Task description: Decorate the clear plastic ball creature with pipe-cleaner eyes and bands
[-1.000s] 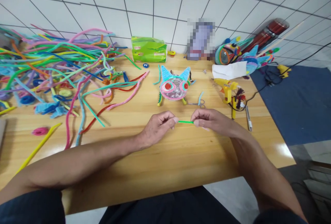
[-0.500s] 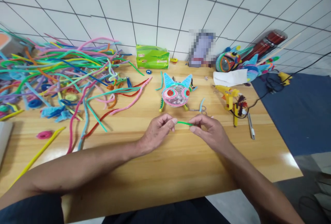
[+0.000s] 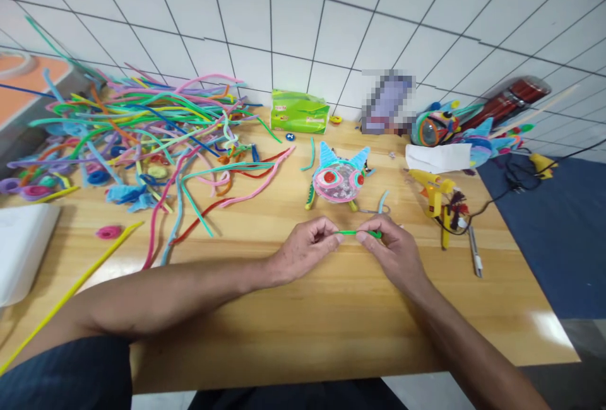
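From the head camera we see the left hand (image 3: 307,247) and right hand (image 3: 392,249) near the middle of the table (image 3: 331,322). Each grip is pinched shut on one end of a short green pipe cleaner (image 3: 353,232), likely to hold it straight above the wood. The glue gun (image 3: 433,189) lies within right reach. The label on the green tissue pack (image 3: 299,111) is too small to read.

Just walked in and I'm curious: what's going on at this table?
A person at a wooden table pinches a short green pipe cleaner between both hands, the left hand on one end and the right hand on the other. Just beyond them stands a pink and blue creature figure with red eyes. A heap of coloured pipe cleaners sprawls to the left, and a yellow glue gun lies to the right.
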Demonstrator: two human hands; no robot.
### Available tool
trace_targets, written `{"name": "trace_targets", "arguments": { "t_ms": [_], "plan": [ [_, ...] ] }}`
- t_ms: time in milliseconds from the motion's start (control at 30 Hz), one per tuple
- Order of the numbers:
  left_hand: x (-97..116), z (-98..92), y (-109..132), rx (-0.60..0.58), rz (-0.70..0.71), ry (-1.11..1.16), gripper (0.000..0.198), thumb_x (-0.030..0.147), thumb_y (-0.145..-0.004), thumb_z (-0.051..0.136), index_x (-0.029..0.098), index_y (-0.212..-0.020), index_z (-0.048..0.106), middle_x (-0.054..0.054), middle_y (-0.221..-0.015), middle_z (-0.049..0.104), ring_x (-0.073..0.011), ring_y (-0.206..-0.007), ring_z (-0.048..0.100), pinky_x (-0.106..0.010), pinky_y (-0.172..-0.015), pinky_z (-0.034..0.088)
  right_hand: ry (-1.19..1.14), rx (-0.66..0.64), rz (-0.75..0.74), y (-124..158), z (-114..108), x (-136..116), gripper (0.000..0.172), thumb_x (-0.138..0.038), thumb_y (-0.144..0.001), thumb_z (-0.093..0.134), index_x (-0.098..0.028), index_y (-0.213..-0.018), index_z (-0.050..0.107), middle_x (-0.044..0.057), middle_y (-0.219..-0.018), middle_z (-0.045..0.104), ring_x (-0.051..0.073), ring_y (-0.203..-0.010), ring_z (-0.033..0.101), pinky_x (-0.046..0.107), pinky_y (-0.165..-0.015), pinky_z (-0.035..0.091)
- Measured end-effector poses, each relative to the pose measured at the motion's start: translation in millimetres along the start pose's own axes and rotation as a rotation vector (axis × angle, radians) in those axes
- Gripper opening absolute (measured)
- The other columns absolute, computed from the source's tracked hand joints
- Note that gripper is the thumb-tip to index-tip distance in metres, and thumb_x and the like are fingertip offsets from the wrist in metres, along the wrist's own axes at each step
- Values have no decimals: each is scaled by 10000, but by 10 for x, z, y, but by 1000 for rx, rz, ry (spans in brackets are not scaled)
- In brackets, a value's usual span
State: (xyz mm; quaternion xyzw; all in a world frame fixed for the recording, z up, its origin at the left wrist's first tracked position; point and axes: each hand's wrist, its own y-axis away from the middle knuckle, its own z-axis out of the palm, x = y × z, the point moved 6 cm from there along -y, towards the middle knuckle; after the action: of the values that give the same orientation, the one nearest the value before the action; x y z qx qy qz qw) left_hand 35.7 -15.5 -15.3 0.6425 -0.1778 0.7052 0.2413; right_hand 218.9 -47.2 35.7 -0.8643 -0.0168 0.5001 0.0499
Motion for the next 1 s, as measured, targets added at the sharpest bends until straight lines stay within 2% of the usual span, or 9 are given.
{"name": "trace_targets", "arguments": {
  "t_ms": [167, 333, 433, 500, 567, 667, 767, 900, 1000],
  "plan": [
    [19, 72, 38, -99, -33, 4, 307, 459, -905, 680, 195, -818, 549, 71, -685, 460, -86, -617, 382, -233, -581, 309, 38, -27, 34, -69, -77, -59, 255, -496, -909, 773, -275, -789, 728, 0, -740, 693, 185, -690, 599, 344, -681, 473],
    [89, 150, 40, -286, -31, -11, 273, 409, -940, 628, 202, -802, 513, 69, -687, 456, -90, -624, 374, -233, -586, 335, 151, -119, 26, -164, -169, -177, 266, -496, -890, 787, -260, -773, 747, 18, -740, 712, 191, -705, 595, 340, -680, 448],
    [83, 183, 34, -378, -41, -40, 287, 418, -954, 641, 200, -815, 516, 65, -703, 471, -93, -642, 389, -227, -591, 357, 70, -176, 107, -187, -164, -125, 340, -561, -839, 838, -247, -749, 745, 12, -722, 696, 174, -680, 572, 321, -650, 432],
    [62, 203, 41, -415, -61, -37, 307, 443, -952, 658, 198, -820, 527, 61, -708, 491, -91, -640, 407, -223, -582, 368, -74, -229, 211, -162, -101, -52, 387, -586, -782, 897, -240, -731, 731, -11, -658, 645, 147, -615, 524, 302, -609, 415],
    [28, 214, 50, -420, -117, 9, 341, 486, -946, 681, 198, -831, 540, 64, -695, 503, -83, -610, 414, -217, -554, 364, -292, -245, 313, -113, -9, 15, 433, -623, -724, 940, -243, -785, 741, -27, -653, 627, 128, -567, 500, 291, -572, 410],
    [-12, 219, 54, -392, -215, 107, 428, 566, -901, 756, 198, -841, 545, 79, -663, 508, -61, -542, 407, -206, -506, 347, -568, -205, 380, -47, 137, 85, 512, -655, -664, 975, -255, -905, 765, -16, -762, 684, 127, -569, 554, 293, -557, 454],
    [-9, 231, 43, -394, -261, 197, 496, 618, -854, 817, 188, -859, 570, 68, -683, 546, -48, -506, 419, -202, -477, 338, -601, -164, 355, -24, 238, 138, 489, -642, -666, 985, -244, -837, 757, -14, -755, 684, 124, -564, 563, 297, -557, 482],
    [-3, 258, 37, -418, -316, 374, 555, 696, -864, 786, 171, -962, 637, 7, -818, 647, -45, -498, 456, -214, -445, 322, -593, -146, 343, -33, 300, 174, 505, -683, -664, 973, -246, -779, 748, -12, -705, 675, 137, -567, 570, 306, -558, 503],
    [-24, 273, 43, -428, -347, 412, 555, 685, -857, 801, 166, -938, 622, 9, -809, 632, -38, -494, 449, -212, -446, 296, -618, -138, 352, -37, 312, 174, 499, -675, -653, 984, -249, -772, 753, -13, -705, 675, 130, -560, 560, 300, -554, 504]
  ]
}}
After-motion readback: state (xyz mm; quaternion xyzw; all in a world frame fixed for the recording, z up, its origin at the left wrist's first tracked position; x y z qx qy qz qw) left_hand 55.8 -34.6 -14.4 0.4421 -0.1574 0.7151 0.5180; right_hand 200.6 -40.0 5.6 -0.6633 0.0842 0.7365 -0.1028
